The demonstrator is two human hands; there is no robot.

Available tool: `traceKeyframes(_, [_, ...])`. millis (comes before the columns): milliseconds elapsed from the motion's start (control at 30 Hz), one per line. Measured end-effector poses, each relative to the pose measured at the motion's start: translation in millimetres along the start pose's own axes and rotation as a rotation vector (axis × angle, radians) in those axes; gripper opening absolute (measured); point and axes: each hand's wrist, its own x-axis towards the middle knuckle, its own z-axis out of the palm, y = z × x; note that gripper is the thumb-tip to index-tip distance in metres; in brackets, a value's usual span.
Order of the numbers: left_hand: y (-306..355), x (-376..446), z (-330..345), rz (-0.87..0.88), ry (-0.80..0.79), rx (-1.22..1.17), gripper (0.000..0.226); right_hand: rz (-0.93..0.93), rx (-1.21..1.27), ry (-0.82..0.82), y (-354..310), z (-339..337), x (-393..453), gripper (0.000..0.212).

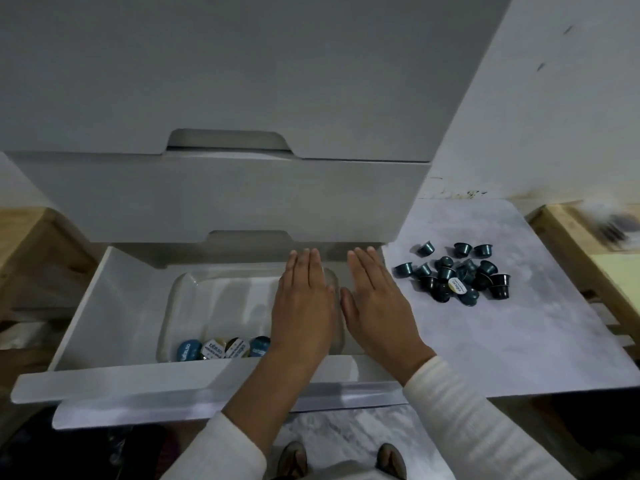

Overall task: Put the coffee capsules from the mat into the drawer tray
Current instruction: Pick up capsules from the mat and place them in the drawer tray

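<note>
Both my left hand (304,306) and right hand (377,306) flat, fingers straight, empty, over clear plastic tray (180,306) in white drawer (104,306); dark teal coffee capsules (460,275) piled on grey marbled mat (502,334).

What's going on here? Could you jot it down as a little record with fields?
setting: white drawer unit, one drawer pulled open
tray: clear tray inside the drawer
capsules in tray: four, along its near edge, foil tops up
capsules on mat: a heap of dark capsules on the pale mat, right of the drawer
left hand: flat, fingers straight, over the tray, holding nothing
right hand: flat beside it, holding nothing
progress: most capsules not yet in the tray
</note>
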Motion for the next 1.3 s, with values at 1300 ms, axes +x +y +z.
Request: traceKeyframes(1300, [160.6, 79.2, 218.4, -0.342, -0.051, -0.234, 0.023, 0.414, 0.466, -0.169, 288.0, 29.7, -10.8, 0.025])
